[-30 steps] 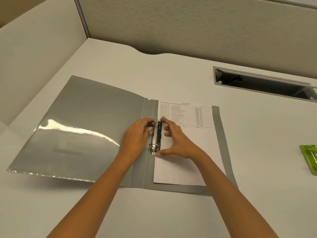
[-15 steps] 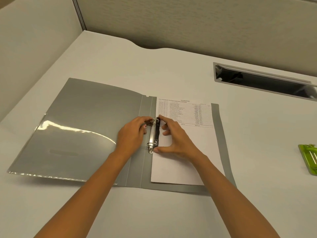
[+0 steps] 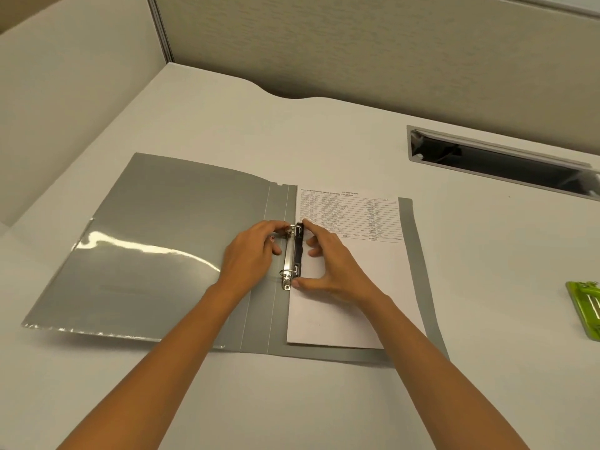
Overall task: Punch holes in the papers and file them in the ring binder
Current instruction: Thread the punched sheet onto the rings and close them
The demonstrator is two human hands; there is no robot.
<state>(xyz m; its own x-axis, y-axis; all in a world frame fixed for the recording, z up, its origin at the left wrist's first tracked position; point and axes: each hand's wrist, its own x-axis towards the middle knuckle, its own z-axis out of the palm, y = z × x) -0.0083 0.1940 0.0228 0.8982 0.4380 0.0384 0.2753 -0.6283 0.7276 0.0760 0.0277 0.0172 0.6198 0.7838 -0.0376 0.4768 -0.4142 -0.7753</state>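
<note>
A grey ring binder (image 3: 168, 241) lies open flat on the white desk (image 3: 324, 131), its metal ring clip (image 3: 290, 256) sitting between the two hands. The left hand (image 3: 251, 254) rests on the spine just left of the clip with its fingertips on the upper ring, while the right hand (image 3: 328, 264) lies on the printed paper (image 3: 367, 274) just right of it, index finger and thumb pinching the clip's two ends. A green hole punch (image 3: 586, 308) lies far to the right of the right hand, at the picture's edge.
</note>
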